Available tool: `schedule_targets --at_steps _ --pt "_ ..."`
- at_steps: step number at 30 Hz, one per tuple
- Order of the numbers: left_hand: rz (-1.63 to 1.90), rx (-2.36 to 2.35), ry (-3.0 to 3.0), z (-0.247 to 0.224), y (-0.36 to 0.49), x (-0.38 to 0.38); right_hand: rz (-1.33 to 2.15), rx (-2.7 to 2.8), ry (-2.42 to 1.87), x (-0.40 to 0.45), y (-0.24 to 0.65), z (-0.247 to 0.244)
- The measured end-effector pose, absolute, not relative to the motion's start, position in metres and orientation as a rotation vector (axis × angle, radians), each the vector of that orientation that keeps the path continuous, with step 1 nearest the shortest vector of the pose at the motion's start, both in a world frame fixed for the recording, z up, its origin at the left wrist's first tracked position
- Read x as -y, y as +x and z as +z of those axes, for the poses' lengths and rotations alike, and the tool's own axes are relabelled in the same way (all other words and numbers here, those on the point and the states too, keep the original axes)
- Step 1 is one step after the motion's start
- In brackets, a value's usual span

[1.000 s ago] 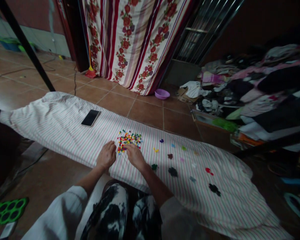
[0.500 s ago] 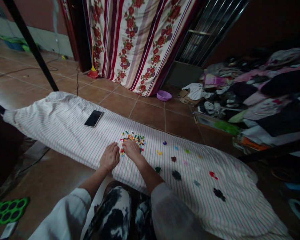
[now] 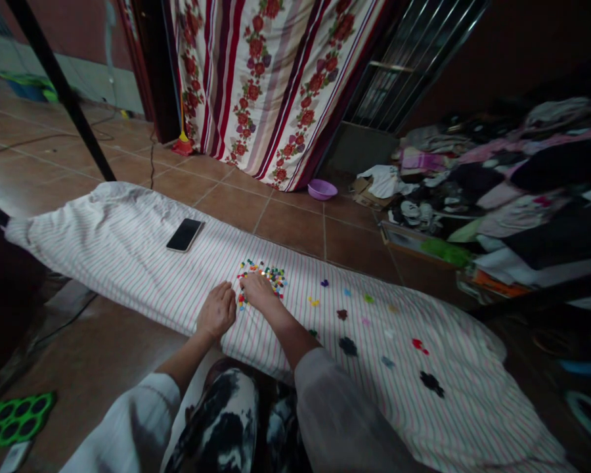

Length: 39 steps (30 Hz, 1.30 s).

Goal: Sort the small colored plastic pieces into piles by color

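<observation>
A mixed heap of small coloured beads (image 3: 277, 279) lies on a striped cloth (image 3: 142, 263). Over the heap's near left side is my right hand (image 3: 260, 292), its fingers bent down together among the beads; whatever they pinch is hidden. Just left of the heap, my left hand (image 3: 217, 311) rests on the cloth with curled fingers, its contents out of sight. To the right, small single-colour groups are spread apart: a purple one (image 3: 324, 283), a yellow one (image 3: 314, 301), a brown one (image 3: 342, 315), a dark grey one (image 3: 347, 346), a red one (image 3: 420, 345) and a black one (image 3: 432, 383), among several others.
A phone (image 3: 185, 235) lies on the cloth to the left of the beads. Beyond the cloth, a purple basin (image 3: 322, 190) stands on the tiled floor below a flowered curtain (image 3: 276, 92). Piled clothes (image 3: 517, 177) fill the right side. Black poles rise at the cloth's ends.
My right hand has shifted slightly within the bead heap, and its forearm now covers more of the dark green group. My left hand stays almost in place.
</observation>
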<state>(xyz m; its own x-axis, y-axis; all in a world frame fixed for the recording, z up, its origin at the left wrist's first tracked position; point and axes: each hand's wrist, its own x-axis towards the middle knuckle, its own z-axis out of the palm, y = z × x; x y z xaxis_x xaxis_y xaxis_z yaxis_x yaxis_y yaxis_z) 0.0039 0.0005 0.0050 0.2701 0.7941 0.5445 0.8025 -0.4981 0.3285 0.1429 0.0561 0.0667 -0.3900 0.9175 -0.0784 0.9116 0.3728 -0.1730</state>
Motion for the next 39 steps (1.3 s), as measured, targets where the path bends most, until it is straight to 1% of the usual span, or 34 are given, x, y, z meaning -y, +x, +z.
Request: schedule_targets --at_steps 4,10,16,23,30,36,39 --pt "-1.05 1.566 -2.502 0.007 0.004 0.0 0.395 2.414 -1.675 -0.051 0.147 0.065" --pt "-1.04 1.544 -2.531 0.007 0.004 0.0 0.645 2.07 -1.574 -0.031 0.151 0.057" --pt "-1.066 1.551 -2.536 0.005 0.002 0.0 0.787 1.695 -1.611 -0.006 0.154 0.065" --pt "-1.058 1.454 -2.546 0.003 -0.002 -0.001 0.875 1.472 -1.524 0.024 0.201 0.067" --pt "-1.062 1.392 -2.573 0.002 -0.005 -0.003 0.794 1.245 -1.481 0.064 0.278 0.045" --pt "-0.959 1.241 -2.601 0.0 -0.008 -0.005 0.652 1.044 -1.649 0.094 0.341 0.041" --pt "-0.914 1.18 -2.576 0.0 -0.009 -0.005 0.526 0.954 -1.749 0.112 0.375 0.045"
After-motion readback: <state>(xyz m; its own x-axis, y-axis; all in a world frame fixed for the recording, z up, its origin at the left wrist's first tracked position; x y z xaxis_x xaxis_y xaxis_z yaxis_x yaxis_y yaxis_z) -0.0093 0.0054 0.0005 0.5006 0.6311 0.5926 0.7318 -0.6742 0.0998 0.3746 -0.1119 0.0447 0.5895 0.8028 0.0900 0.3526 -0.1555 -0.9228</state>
